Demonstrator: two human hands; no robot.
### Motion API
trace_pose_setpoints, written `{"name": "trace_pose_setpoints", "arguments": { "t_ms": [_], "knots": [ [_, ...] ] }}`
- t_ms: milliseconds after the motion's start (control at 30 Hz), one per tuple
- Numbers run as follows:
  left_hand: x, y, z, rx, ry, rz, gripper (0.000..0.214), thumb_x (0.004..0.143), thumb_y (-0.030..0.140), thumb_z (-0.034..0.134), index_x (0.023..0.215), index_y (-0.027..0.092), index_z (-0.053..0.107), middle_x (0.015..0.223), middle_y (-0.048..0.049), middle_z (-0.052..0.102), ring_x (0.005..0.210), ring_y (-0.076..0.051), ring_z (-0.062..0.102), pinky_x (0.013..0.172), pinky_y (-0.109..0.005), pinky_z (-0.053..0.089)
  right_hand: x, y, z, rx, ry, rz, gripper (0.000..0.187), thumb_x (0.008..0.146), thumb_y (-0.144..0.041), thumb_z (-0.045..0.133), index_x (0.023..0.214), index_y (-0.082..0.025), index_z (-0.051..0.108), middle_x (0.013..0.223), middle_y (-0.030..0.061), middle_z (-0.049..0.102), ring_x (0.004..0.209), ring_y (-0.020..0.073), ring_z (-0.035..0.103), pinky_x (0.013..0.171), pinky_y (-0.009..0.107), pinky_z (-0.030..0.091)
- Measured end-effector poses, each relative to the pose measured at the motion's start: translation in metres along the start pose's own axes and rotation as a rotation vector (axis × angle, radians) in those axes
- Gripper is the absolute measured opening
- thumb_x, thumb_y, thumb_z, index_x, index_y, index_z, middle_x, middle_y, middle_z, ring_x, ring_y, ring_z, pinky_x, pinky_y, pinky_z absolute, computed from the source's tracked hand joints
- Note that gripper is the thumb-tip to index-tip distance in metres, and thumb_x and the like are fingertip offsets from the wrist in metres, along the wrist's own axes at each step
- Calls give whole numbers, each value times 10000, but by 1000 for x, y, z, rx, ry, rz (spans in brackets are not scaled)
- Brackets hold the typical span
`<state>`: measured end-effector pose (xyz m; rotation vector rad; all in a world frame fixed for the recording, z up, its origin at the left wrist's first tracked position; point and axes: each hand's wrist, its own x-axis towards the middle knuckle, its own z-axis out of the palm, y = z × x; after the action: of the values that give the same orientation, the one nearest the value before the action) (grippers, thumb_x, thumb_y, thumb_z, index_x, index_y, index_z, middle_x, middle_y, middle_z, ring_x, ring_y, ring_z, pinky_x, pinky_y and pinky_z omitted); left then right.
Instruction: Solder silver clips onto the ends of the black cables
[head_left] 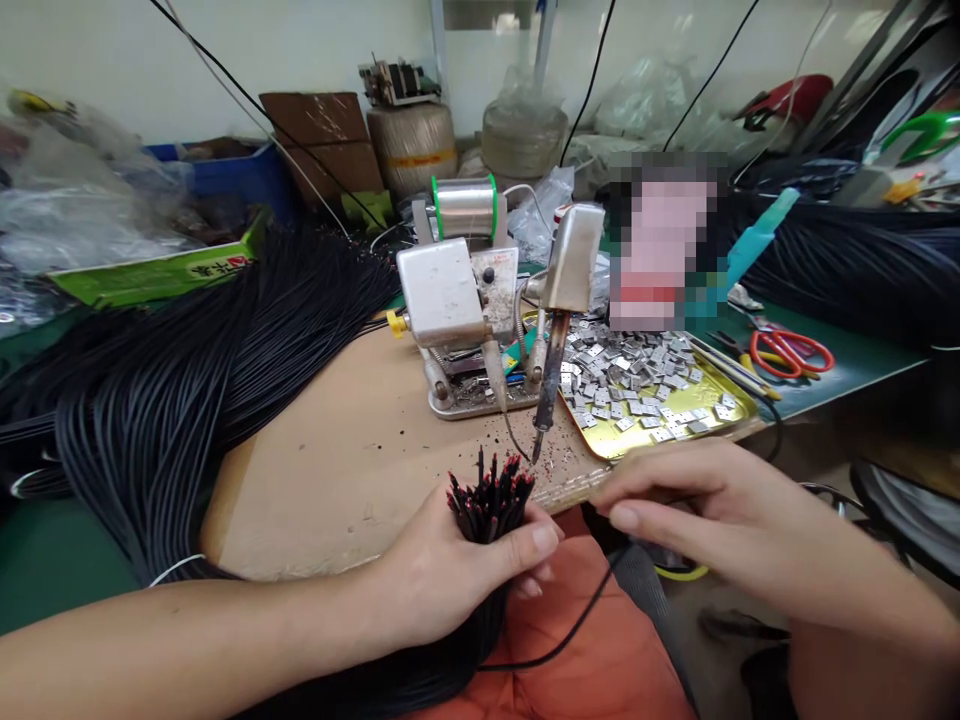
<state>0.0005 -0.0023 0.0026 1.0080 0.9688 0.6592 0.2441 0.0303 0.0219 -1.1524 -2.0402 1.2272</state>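
Gripping bundle in left hand, fingers wrapped round, thumb across, red-specked ends up, just on the near side of the iron. With right hand, right of iron and nearer, seemingly pinching one wire between thumb and fingertips; can't see exact contact. Looks like singling out a wire. Next, probably calls for firm left grip, drawing wire free without snagging, clear of iron.

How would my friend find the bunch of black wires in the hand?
Find the silver machine on the brown board. Below it, the left hand grips a bunch of black wires. Its red-flecked tips point up from the grip, while no hand holds the long black pile at the left.
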Motion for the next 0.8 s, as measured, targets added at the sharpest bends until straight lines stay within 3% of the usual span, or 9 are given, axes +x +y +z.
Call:
{"name": "trace_pose_setpoints", "arguments": {
  "t_ms": [33,100,233,367,567,800],
  "knots": [
    [0,-1,1,15,-45,-1,323,841,447,741,874,133,672,717,-21,659,650,-131,610,651,-267,524,3,-2,11,59,13,14,127,872,-272,737,985,-257,794,899,21,760,802,170,699,735,264,550],
    [0,-2,2,61,-120,0,308,866,440,713,831,139,656,716,-16,631,664,-131,582,665,-272,505,9,-6,34,230,6,41,212,842,-233,761,1053,-260,762,922,14,729,793,162,679,692,259,543],
    [0,-2,2,85,-155,8,294,878,425,701,803,148,638,706,-6,596,674,-136,563,682,-282,495,15,-6,62,410,128,-24,65,812,-166,778,798,-208,731,835,2,659,802,142,633,719,250,508],
    [-1,1,2,82,-104,48,284,896,408,679,793,145,656,711,-14,625,684,-142,593,680,-282,512,15,-1,60,551,148,14,56,838,-204,769,793,-210,736,823,4,666,774,139,637,712,263,511],
    [-3,-3,2,-36,167,-51,325,768,395,815,916,158,649,710,9,657,608,-133,624,631,-294,557,16,3,50,483,117,-4,91,888,-276,731,892,-205,788,907,61,711,856,194,672,792,338,535],
    [-4,-2,1,-52,168,-34,354,771,426,802,939,146,665,687,-4,689,598,-134,641,612,-274,552,15,5,41,408,144,90,102,804,-239,805,762,-199,720,771,-2,655,722,136,596,649,255,471]
  ]
}}
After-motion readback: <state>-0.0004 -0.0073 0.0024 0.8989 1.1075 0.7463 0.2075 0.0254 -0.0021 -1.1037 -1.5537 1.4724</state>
